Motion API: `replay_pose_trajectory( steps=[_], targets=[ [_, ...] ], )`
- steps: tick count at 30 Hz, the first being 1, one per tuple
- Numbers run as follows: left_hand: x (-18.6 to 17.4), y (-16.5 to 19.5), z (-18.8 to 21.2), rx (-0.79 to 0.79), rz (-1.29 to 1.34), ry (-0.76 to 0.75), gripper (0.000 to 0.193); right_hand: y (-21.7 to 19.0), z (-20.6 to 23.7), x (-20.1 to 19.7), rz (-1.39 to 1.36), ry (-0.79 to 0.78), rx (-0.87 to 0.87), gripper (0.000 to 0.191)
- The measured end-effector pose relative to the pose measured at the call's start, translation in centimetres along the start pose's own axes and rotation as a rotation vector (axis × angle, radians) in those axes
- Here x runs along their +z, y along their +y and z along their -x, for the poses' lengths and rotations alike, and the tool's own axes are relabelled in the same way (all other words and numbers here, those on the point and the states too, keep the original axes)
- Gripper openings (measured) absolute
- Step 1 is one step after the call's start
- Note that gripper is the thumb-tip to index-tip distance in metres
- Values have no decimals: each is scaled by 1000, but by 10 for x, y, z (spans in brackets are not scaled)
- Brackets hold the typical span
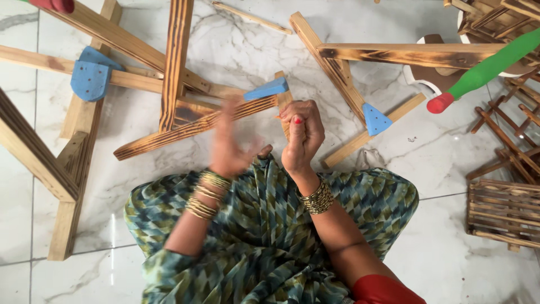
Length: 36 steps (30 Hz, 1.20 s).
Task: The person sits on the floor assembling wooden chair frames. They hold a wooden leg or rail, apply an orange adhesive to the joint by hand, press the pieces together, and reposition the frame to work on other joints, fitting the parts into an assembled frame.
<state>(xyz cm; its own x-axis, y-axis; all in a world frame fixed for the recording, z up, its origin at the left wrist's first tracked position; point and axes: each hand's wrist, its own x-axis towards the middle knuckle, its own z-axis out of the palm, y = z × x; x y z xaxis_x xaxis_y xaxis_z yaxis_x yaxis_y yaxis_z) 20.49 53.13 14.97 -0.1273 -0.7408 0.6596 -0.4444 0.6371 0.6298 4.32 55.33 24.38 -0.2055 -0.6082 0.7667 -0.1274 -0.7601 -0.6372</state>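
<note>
My right hand (302,135) is closed in a fist around a short upright wooden stick (283,101), just in front of my lap. My left hand (229,147) is beside it, blurred by motion, fingers spread and holding nothing. Right behind both hands lies a scorched wooden slat (191,128) with a blue wedge-shaped piece (268,89) at its end. Gold bangles ring both wrists. My patterned green and blue garment (264,225) covers my knees below the hands.
Wooden frame pieces (84,112) with a blue pad (90,79) lie left on the white marble floor (461,270). A burnt angled frame with a blue triangular gusset (375,120) lies right. A green and red club-shaped object (484,70) and slatted wooden crates (503,211) are at right.
</note>
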Motion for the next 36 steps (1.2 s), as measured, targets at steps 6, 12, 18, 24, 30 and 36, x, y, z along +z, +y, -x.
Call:
replay_pose_trajectory(
  steps=[6,12,18,24,30,36],
  targets=[
    [53,94,-7,-186,202,16,71,-21,12,-9,386,-63,-209,27],
    [52,105,-24,-110,70,38,55,-31,25,-45,286,-276,-445,25],
    [57,109,-22,-202,99,69,63,-41,16,-54,-129,-244,46,27],
    [65,97,-28,10,-228,117,64,-61,-10,-30,522,-471,-308,32],
    [49,107,-34,-289,106,31,67,-43,-37,-34,-92,-391,233,36],
    [42,111,-41,-242,141,-41,70,24,-5,-36,-157,-297,-12,50]
  ],
)
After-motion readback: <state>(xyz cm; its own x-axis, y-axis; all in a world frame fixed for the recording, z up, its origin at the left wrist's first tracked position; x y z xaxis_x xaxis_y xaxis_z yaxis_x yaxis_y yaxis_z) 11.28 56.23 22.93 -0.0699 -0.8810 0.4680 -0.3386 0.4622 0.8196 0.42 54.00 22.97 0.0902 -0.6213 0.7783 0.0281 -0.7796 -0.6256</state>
